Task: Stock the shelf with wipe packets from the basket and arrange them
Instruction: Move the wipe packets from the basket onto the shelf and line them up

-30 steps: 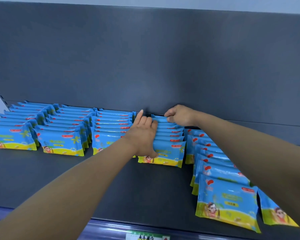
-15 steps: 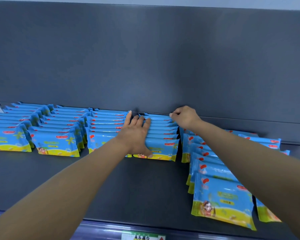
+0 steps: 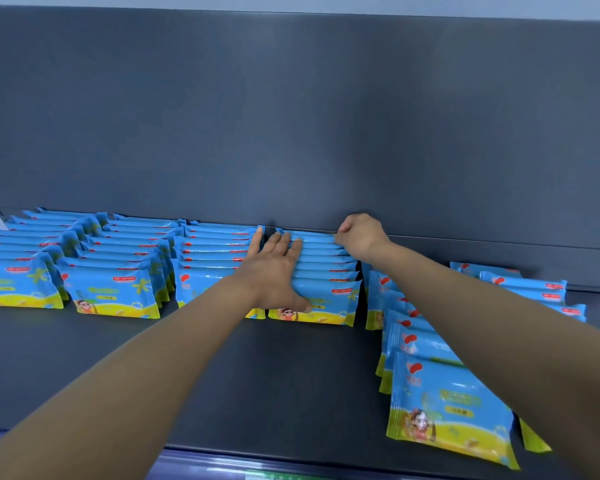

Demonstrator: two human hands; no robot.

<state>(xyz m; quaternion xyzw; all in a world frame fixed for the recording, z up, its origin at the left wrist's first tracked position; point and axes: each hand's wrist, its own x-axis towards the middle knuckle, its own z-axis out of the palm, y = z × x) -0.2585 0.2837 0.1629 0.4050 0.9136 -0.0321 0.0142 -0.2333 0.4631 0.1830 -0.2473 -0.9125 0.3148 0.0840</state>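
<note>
Blue and yellow wipe packets stand in rows on the dark grey shelf (image 3: 291, 382). My left hand (image 3: 274, 271) lies flat, fingers straight, on the left side of the fourth row (image 3: 326, 289), thumb on its front packet. My right hand (image 3: 359, 235) is curled at the back right corner of that row, pinching the rearmost packet (image 3: 312, 234) against the back panel. A looser row (image 3: 426, 368) runs toward me at the right, partly hidden by my right forearm. The basket is out of view.
Three tidy rows fill the left: (image 3: 18, 271), (image 3: 115, 282), (image 3: 208, 265). More packets (image 3: 534, 289) lie at the far right behind my arm. The shelf's back panel (image 3: 291, 116) rises just behind the rows. A price rail (image 3: 257, 471) edges the shelf front.
My left hand slid back along the fourth row and flattened, fingers stretched. My right hand stayed at the back corner of the row. The view shifted slightly right.
</note>
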